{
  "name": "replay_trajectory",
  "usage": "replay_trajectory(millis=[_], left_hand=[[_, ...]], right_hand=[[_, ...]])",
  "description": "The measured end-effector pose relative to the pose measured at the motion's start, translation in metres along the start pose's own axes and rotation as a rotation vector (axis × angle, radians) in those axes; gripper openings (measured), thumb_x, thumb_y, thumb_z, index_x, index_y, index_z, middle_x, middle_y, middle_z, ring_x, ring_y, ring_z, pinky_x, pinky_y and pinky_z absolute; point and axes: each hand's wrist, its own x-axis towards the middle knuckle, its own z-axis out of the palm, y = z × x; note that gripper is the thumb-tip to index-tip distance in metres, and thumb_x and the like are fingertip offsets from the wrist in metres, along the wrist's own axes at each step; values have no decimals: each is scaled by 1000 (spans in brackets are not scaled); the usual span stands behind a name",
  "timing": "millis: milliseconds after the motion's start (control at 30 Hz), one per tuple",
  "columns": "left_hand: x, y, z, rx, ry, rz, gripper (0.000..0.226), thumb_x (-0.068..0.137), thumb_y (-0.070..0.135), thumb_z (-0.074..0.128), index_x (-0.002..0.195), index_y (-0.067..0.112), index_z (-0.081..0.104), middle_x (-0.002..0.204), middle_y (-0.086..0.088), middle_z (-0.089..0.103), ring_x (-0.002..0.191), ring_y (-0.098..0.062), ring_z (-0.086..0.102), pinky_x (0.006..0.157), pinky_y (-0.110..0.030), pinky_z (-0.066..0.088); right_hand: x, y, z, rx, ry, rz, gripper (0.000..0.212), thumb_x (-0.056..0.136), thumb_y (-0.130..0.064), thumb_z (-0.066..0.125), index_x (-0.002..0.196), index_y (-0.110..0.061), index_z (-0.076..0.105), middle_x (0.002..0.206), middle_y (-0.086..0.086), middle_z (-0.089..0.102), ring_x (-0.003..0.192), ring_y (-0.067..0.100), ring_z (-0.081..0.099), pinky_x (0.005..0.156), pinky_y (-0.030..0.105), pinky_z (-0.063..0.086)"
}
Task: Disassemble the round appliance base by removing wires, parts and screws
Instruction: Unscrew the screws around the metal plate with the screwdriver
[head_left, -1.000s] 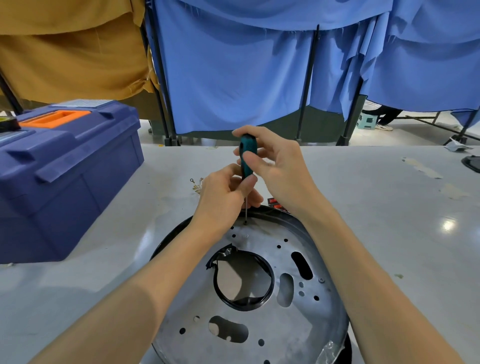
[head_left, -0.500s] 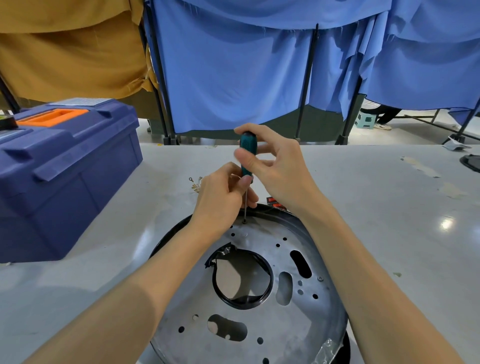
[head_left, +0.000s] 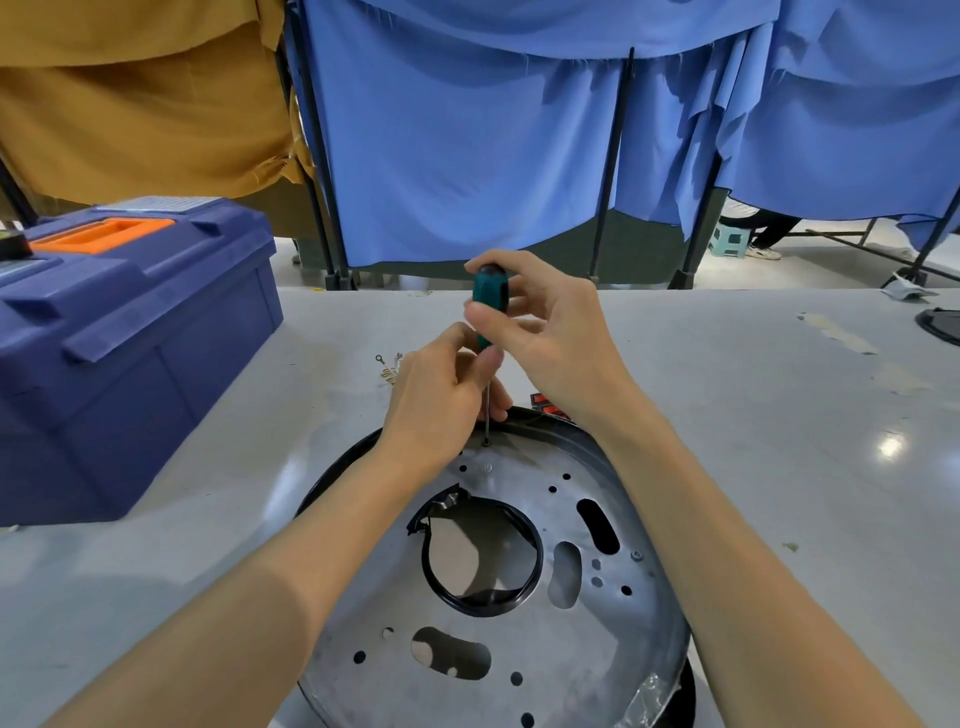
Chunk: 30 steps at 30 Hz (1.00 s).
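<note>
Right hand (head_left: 550, 338) slightly leftward atop screwdriver (head_left: 489, 296) (left hand (head_left: 441, 400) round shaft)

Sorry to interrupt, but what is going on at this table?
A person is working a screw near the far rim of the round metal base. The right hand grips the green screwdriver by its handle, the left hand holds its shaft, and the tip sits in the screw. Small loose parts lie beyond.

A pale grey desk (head_left: 753, 467) carries the round metal base (head_left: 519, 649) at its near edge. Left of the base stands a blue toolbox (head_left: 130, 364) with an orange handle. Just beyond the base lie small metal fittings (head_left: 387, 364) and a red part (head_left: 545, 401); far to its right, a dark object (head_left: 943, 325)
</note>
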Motion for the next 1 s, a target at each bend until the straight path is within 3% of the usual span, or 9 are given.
replay_trajectory(millis=[100,200,300,400,533,667,833,1000], left_hand=[[0,0,-1,-23,13,-14,17,92,22,63,103,11,58,65,-6,69,62,-27,69,71,-53,57],[0,-1,-3,-101,32,-44,18,93,24,62,83,11,55,65,-12,69,62,-34,68,70,-56,57],[0,-2,-3,-77,-12,-18,16,101,20,49,93,11,61,70,-9,70,67,-33,68,74,-55,56],[1,-5,-1,-23,-8,-19,10,99,14,50,99,12,61,68,-4,71,68,-27,69,78,-53,55],[0,-4,-1,-2,31,-5,15,92,19,62,107,16,60,65,-4,69,62,-23,69,72,-51,58],[0,-2,-3,-11,29,15,20,94,26,61,104,8,57,75,-9,68,64,-27,69,72,-53,57],[1,-3,-2,-32,-10,-10,19,102,13,44,104,9,63,79,-9,70,71,-27,70,79,-52,56],[2,-4,-2,-30,26,-18,8,95,12,57,91,8,61,66,-3,69,64,-22,70,76,-52,56]], right_hand=[[0,0,2,-48,38,-13,30,83,-20,74,113,-24,68,101,-5,59,86,4,57,74,16,50],[1,-1,-2,-58,60,-22,41,85,-13,72,123,-25,65,91,-8,63,74,1,55,74,19,50],[1,1,-6,-74,54,-11,40,89,0,63,123,-20,64,94,-5,65,80,7,60,80,26,54],[0,0,-3,-37,8,-12,33,92,3,55,118,-17,64,102,6,67,87,16,67,80,25,55],[-2,-1,1,-44,-13,-19,32,85,-16,72,114,-25,66,105,-2,60,92,10,59,79,23,54],[-1,-1,-2,-51,16,-18,46,82,-2,70,122,-24,65,97,-5,66,80,4,58,75,19,53],[0,1,-4,-29,10,2,39,86,6,62,118,-15,64,97,5,69,94,24,66,87,38,55],[0,0,0,-65,32,-7,32,87,-18,70,118,-24,66,105,1,59,89,7,56,75,15,50]])
